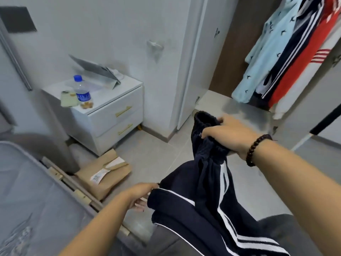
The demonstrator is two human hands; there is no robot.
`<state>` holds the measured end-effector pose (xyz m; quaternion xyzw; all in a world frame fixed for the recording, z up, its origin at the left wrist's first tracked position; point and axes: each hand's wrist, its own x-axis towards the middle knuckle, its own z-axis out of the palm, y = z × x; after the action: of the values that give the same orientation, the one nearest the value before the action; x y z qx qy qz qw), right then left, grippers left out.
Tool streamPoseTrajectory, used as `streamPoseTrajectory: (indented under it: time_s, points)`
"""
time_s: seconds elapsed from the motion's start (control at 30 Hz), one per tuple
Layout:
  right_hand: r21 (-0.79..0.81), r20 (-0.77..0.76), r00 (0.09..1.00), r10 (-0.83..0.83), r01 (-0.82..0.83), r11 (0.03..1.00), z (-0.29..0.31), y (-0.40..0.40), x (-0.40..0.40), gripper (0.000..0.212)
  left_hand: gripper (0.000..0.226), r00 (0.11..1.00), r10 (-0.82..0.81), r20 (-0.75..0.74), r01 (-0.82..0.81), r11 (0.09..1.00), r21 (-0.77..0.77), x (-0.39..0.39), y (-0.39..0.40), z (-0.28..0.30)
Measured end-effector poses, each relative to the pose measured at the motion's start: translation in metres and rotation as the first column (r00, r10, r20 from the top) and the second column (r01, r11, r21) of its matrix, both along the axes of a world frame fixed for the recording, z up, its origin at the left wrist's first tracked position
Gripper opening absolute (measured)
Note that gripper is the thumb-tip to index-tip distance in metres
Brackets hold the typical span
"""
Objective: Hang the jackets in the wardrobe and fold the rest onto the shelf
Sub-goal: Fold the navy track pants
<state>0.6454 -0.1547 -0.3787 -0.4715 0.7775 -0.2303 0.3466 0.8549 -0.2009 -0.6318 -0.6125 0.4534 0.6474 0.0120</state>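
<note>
Plainly the garment in hand is a pair of navy track trousers with white side stripes, soft and limp, hanging in mid-air above the floor between the bed and the open wardrobe. The right hand grips the bunched, gathered waistband up high, fingers curled round the cloth, a dark bead bracelet on that wrist. The left hand is lower and well apart from the right, at the edge of a fold of the fabric; it seems to pinch that edge, though the fingertips are partly hidden behind the cloth, so I cannot tell for certain. Being trousers and no jacket, this piece most likely belongs folded on the shelf, not on the rail, where a pale blue shirt and red and navy striped jackets hang already. The cloth looks light, a knitted sort with no stiffness, so it will sag and slide wherever unsupported; a firm hold at the two ends of the waistband would let the legs drop straight, and then a hold at the hems would bring them up in a fold. A loose grip on one layer only risks the other leg slipping out askew. Against the wall a white nightstand carries a water bottle.
</note>
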Motion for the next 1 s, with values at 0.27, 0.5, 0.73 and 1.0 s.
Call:
streamPoseTrajectory:
  time_s: [0.27,0.5,0.73,1.0]
  points:
    - [0.18,-0.086,0.992,0.089,-0.073,0.981,-0.083,-0.043,0.036,0.056,0.024,0.961,0.153,-0.232,-0.139,0.987,0.075,0.013,0.011,-0.021]
    - [0.206,-0.001,1.0,0.023,-0.022,0.978,-0.103,-0.063,0.029,0.048,0.056,0.993,0.071,-0.099,-0.078,0.995,-0.068,0.067,0.001,-0.032]
    - [0.281,0.048,0.998,0.034,-0.046,0.959,-0.125,-0.062,0.03,0.045,0.046,0.989,-0.096,-0.115,0.113,0.983,0.144,0.019,0.007,-0.053]
    - [0.262,0.19,0.981,-0.05,-0.001,0.965,-0.131,-0.057,0.015,0.044,0.038,0.953,0.173,-0.248,-0.078,0.933,0.352,-0.021,0.0,-0.07]
